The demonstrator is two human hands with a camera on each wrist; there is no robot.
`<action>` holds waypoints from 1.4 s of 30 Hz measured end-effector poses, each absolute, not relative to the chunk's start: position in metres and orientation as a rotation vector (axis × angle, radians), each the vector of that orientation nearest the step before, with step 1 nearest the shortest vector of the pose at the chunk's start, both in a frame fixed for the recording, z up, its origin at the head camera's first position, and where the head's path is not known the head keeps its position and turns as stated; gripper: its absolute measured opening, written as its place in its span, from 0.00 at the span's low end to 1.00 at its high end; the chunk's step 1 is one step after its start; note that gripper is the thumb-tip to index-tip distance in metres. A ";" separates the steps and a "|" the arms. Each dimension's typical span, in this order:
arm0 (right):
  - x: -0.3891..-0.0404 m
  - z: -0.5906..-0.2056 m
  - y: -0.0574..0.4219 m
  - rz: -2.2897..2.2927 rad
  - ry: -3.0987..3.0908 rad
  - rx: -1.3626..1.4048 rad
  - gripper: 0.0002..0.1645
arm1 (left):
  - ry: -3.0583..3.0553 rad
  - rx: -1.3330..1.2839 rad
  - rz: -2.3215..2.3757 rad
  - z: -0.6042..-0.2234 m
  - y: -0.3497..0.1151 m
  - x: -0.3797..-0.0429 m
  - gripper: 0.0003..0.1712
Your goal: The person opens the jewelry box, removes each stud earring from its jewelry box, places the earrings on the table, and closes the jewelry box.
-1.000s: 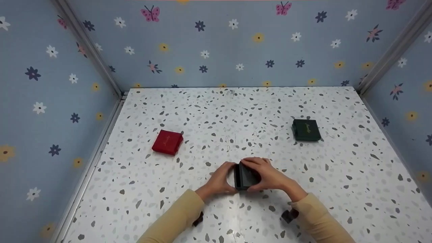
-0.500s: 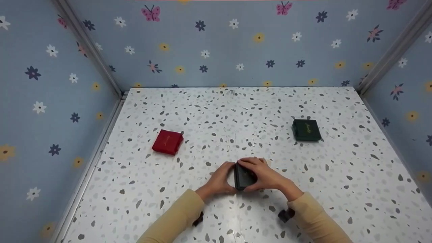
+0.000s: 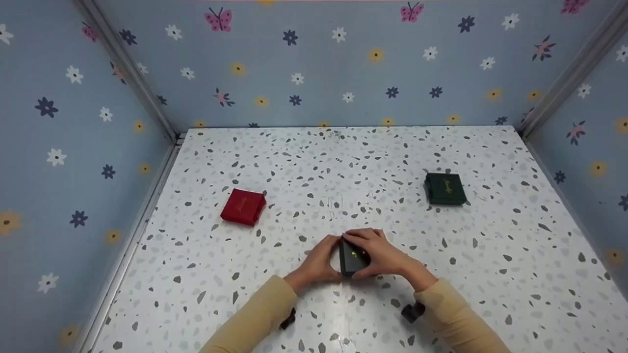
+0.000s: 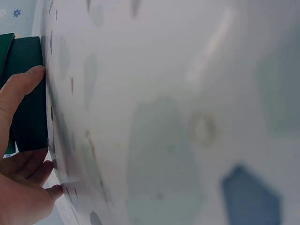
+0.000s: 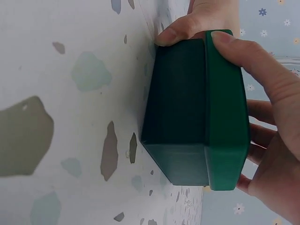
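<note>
A small dark green box (image 3: 353, 262) stands at the near middle of the table, between my two hands. My left hand (image 3: 315, 262) grips its lower part (image 4: 30, 112), thumb on one side and fingers on the opposite one. From the right, my right hand (image 3: 385, 252) holds the lid (image 5: 227, 117), its thumb along one edge. The brighter green lid lies over the darker base (image 5: 176, 93) in the right wrist view. Small gold marks show on the lid's top in the head view, partly covered by the right hand.
A red box (image 3: 243, 207) lies on the speckled white table (image 3: 314, 171) to the left. Farther back on the right sits another dark green box (image 3: 445, 189) with gold lettering. Flower-patterned walls (image 3: 324, 63) enclose the back and sides.
My right hand has slid left with the lid, covering the dark opening that showed at the base's left side. The left hand has stayed in place on the base.
</note>
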State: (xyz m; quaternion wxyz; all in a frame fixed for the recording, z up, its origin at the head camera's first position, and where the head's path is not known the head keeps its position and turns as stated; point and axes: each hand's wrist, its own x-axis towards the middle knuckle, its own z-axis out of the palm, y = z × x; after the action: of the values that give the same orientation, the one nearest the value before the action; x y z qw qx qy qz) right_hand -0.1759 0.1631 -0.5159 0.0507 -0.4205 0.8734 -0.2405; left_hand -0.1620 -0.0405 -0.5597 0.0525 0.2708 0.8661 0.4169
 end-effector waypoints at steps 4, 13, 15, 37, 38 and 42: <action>-0.176 -0.515 0.164 -0.720 2.661 -1.293 0.55 | 2.644 0.834 1.256 -0.559 -0.041 -0.162 0.50; -0.175 -0.514 0.167 -0.711 2.691 -1.293 0.55 | 2.653 0.860 1.262 -0.560 -0.041 -0.161 0.48; -0.175 -0.514 0.167 -0.715 2.691 -1.295 0.55 | 2.646 0.865 1.281 -0.560 -0.041 -0.161 0.49; -0.175 -0.519 0.164 -0.787 2.675 -1.314 0.56 | 2.619 0.869 1.320 -0.561 -0.042 -0.163 0.50; -0.175 -0.519 0.164 -0.787 2.676 -1.320 0.56 | 2.619 0.869 1.322 -0.561 -0.042 -0.163 0.50; -0.176 -0.520 0.163 -0.777 2.684 -1.328 0.56 | 2.617 0.867 1.328 -0.561 -0.043 -0.162 0.50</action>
State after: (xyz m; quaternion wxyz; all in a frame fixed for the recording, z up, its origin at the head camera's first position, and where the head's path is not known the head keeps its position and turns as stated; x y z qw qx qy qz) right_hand -0.1760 0.1628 -0.5204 0.0243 -0.4291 0.8673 -0.2510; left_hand -0.1624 -0.0428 -0.5609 0.0405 0.2829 0.8545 0.4337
